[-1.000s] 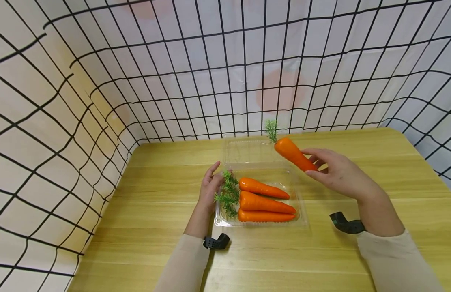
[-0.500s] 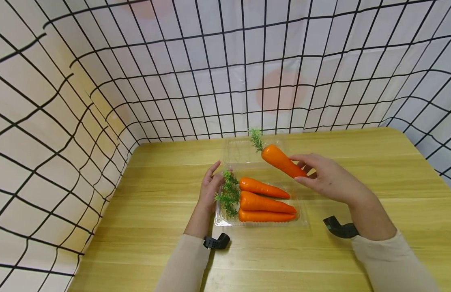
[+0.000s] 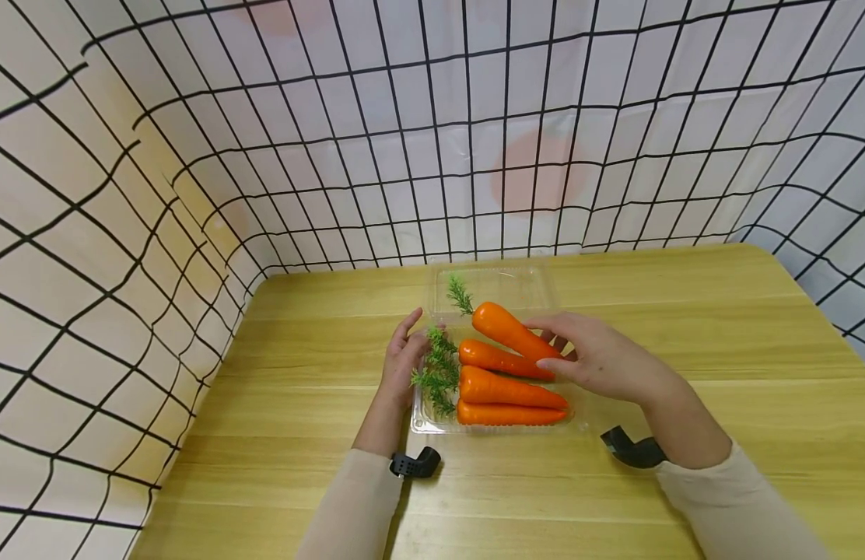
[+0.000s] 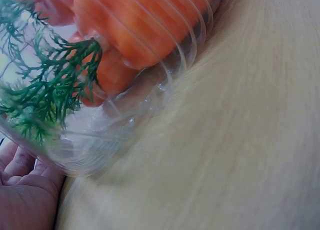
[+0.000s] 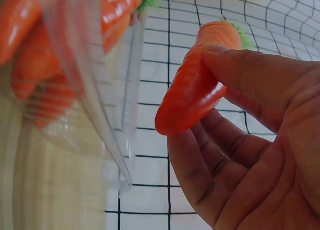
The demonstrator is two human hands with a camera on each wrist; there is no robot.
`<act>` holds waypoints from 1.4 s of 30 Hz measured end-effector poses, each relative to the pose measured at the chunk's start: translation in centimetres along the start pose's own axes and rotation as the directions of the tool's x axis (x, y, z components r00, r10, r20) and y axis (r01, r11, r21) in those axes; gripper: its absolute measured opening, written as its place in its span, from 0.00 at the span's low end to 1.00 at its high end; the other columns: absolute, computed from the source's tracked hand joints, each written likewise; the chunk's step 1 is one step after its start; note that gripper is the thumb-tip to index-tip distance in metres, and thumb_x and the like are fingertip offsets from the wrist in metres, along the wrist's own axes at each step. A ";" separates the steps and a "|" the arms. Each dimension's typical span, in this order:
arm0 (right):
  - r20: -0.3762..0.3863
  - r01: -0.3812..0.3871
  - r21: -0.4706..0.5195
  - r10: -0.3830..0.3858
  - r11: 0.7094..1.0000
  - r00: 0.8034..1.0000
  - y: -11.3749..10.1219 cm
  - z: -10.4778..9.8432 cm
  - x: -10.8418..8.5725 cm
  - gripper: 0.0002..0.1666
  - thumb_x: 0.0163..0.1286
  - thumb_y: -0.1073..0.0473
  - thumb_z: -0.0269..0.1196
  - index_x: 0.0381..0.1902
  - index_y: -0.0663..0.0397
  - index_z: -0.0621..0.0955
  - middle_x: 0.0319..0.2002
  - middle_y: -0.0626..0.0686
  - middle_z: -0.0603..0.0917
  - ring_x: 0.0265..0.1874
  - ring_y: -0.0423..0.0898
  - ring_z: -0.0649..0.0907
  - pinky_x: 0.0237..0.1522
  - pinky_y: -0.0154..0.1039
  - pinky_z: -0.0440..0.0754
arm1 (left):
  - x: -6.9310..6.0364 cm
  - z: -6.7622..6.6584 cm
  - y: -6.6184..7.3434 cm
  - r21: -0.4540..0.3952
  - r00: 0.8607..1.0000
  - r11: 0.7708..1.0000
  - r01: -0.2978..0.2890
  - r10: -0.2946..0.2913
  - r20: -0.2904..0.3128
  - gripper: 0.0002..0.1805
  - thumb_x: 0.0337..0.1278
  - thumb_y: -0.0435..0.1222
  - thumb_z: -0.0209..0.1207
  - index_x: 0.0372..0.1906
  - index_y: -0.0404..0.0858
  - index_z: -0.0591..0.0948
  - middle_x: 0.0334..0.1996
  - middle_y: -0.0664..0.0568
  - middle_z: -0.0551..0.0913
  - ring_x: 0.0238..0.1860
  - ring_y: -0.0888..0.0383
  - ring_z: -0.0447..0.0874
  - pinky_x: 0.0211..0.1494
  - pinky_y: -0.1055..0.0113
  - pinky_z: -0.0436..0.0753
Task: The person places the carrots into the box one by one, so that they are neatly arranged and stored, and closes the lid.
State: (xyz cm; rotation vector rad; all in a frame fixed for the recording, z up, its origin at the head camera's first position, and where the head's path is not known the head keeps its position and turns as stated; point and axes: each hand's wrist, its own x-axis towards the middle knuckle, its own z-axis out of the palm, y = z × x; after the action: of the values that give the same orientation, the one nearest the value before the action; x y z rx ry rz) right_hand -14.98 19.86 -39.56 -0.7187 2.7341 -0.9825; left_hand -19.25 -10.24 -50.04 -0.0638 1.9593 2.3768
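Note:
My right hand (image 3: 590, 350) pinches an orange carrot (image 3: 506, 327) near its narrow tip, thumb on one side and fingers on the other. The carrot tilts above the back part of a clear plastic container (image 3: 425, 426), its green top (image 3: 459, 295) toward the back left. Inside the container lie three more carrots (image 3: 513, 386), side by side with tips to the right and leafy tops (image 3: 438, 377) to the left. My left hand (image 3: 402, 362) rests against the container's left side, partly hidden by the leaves; in the left wrist view its fingers (image 4: 20, 165) lie by the container's corner.
The container's clear lid (image 3: 492, 284) lies folded back behind it on the wooden table (image 3: 299, 435). White cloth with a black grid (image 3: 376, 155) stands behind the table and along both sides. A black band (image 3: 414, 463) is on each wrist.
My right hand has brought the carrot left, down and nearer, from behind the container's right side to over the rearmost carrot. The left hand and the container have stayed put.

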 end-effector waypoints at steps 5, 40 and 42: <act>0.016 0.013 -0.007 -0.013 1.000 1.000 -0.2 0.7 0.2 0.32 0.67 0.61 0.70 0.68 0.46 0.77 0.51 0.48 0.83 0.46 0.45 0.83 0.43 0.38 0.85 | 0.1 -0.1 -0.1 0.007 1.000 1.000 -0.004 0.004 0.001 0.34 0.63 0.32 0.52 0.77 0.44 0.67 0.25 0.61 0.73 0.24 0.65 0.63 0.25 0.76 0.65; 0.101 0.059 -0.198 -0.039 0.978 0.994 0.2 3.0 1.1 0.24 0.70 0.59 0.66 0.64 0.50 0.80 0.60 0.53 0.84 0.61 0.56 0.81 0.66 0.59 0.76 | 0.2 -0.2 -0.2 0.002 0.999 0.999 -0.043 0.043 0.018 0.32 0.67 0.32 0.49 0.77 0.41 0.66 0.22 0.62 0.68 0.21 0.66 0.61 0.24 0.77 0.63; 0.104 0.041 -0.191 -0.021 0.981 0.994 0.1 2.9 1.1 0.24 0.70 0.59 0.66 0.63 0.49 0.81 0.59 0.53 0.84 0.61 0.56 0.81 0.67 0.60 0.75 | 0.2 -0.2 -0.2 0.001 0.999 0.999 -0.038 0.038 0.015 0.33 0.66 0.32 0.49 0.77 0.41 0.66 0.22 0.62 0.68 0.21 0.66 0.61 0.24 0.76 0.63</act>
State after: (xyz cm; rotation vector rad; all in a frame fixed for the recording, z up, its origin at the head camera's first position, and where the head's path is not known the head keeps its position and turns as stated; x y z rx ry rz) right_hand -15.12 17.81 -41.85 -0.8202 2.7614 -0.6716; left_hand -19.42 -10.37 -50.26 -0.0090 1.9727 2.3924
